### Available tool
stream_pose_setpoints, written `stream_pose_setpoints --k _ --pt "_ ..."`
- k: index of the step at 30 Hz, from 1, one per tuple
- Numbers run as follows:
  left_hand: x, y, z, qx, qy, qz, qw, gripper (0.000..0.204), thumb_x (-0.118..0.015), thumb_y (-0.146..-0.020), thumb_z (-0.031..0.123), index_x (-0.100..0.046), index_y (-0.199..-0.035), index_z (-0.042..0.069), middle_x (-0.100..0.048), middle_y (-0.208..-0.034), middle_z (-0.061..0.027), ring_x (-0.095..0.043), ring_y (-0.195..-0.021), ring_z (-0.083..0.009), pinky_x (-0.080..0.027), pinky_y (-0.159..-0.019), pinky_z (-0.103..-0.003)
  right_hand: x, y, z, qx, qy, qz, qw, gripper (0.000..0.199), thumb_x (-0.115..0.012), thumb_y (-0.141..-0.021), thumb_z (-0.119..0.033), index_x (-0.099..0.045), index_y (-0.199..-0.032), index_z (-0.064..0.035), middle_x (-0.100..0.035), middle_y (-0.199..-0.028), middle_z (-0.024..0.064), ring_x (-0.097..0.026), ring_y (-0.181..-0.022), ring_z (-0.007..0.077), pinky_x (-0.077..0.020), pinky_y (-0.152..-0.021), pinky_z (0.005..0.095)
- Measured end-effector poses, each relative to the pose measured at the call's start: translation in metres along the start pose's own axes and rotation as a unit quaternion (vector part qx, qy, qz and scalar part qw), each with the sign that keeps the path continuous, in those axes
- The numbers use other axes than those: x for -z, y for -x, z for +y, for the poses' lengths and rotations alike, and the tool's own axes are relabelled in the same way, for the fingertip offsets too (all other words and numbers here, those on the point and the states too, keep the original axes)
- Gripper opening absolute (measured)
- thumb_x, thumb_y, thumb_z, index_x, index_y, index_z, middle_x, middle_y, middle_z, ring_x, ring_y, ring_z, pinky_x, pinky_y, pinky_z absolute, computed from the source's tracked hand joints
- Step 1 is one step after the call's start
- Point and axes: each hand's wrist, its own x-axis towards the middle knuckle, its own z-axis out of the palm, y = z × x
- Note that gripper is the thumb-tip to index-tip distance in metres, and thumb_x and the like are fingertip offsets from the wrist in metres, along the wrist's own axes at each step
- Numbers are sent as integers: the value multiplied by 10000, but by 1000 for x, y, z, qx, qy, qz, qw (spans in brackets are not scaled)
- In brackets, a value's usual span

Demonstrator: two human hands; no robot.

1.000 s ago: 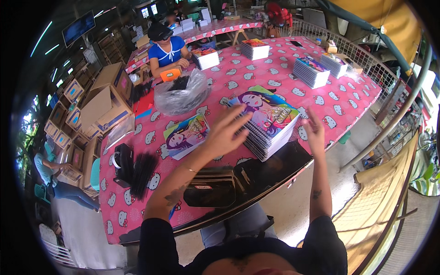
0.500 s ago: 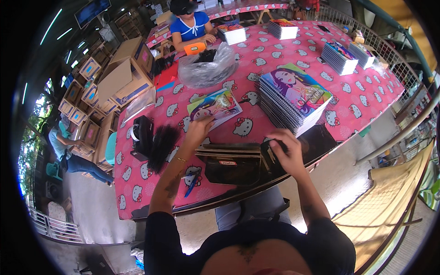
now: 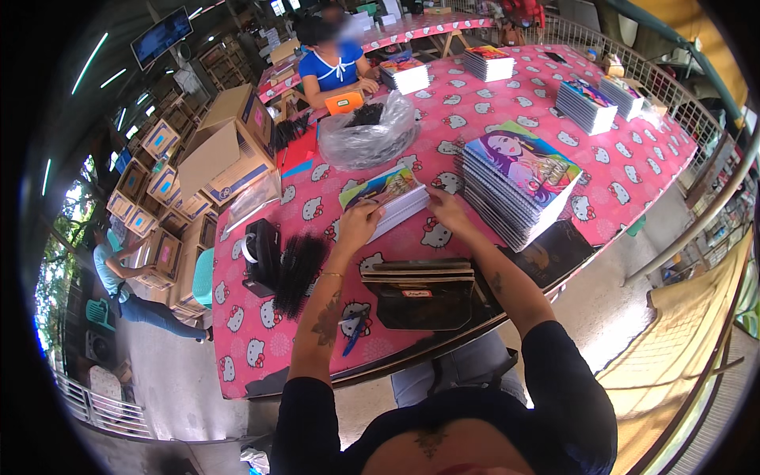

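1. Paper stack (image 3: 385, 188) with a colourful top lies on the pink table (image 3: 475, 111), between my hands.
2. My left grip (image 3: 359, 224) pinches its near left edge.
3. My right grip (image 3: 448, 210) touches its right end; whether pinching, I cannot tell.
4. Spiral-bound notebooks (image 3: 516, 186) stand piled rightward.

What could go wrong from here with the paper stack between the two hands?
The paper stack could splay if the left hand and right hand press unevenly on it. The taller pile of spiral notebooks stands close to the right hand and might shift or topple if bumped.
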Motion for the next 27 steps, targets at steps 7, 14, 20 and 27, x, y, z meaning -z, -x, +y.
stream_pose_setpoints --k 7,14,20,27 --pt "-5 -7 -7 56 -13 13 998 277 -598 -976 327 -736 -1031 93 -713 -1045 -122 -686 -951 -358 -531 -799 -456 -11 -7 -6 60 111 55 990 440 -591 -874 -37 -644 -1311 -56 -663 -1164 241 -662 -1080 358 -518 -954 413" --pt "-7 -21 -2 75 -23 -25 997 296 -578 -976 351 -729 -1039 105 -705 -1017 -116 -678 -947 -368 -528 -796 -460 -10 -21 3 81 164 99 978 442 -584 -831 -15 -660 -1264 -57 -654 -1105 260 -644 -1036 432 -523 -907 498" --pt "-14 -17 -9 55 -18 45 997 289 -597 -963 341 -728 -985 85 -702 -964 -132 -679 -873 -373 -526 -732 -477 -12 -18 -3 140 167 116 969 417 -564 -844 -21 -668 -1245 -70 -670 -1123 219 -649 -1025 434 -516 -929 494" --pt "-11 -10 -2 17 -16 93 995 243 -627 -953 292 -700 -1077 98 -703 -1004 -149 -684 -910 -378 -529 -763 -492 -13 -48 -44 10 2 -48 999 451 -512 -913 0 -585 -1351 -75 -659 -1235 201 -659 -1087 316 -508 -922 373"
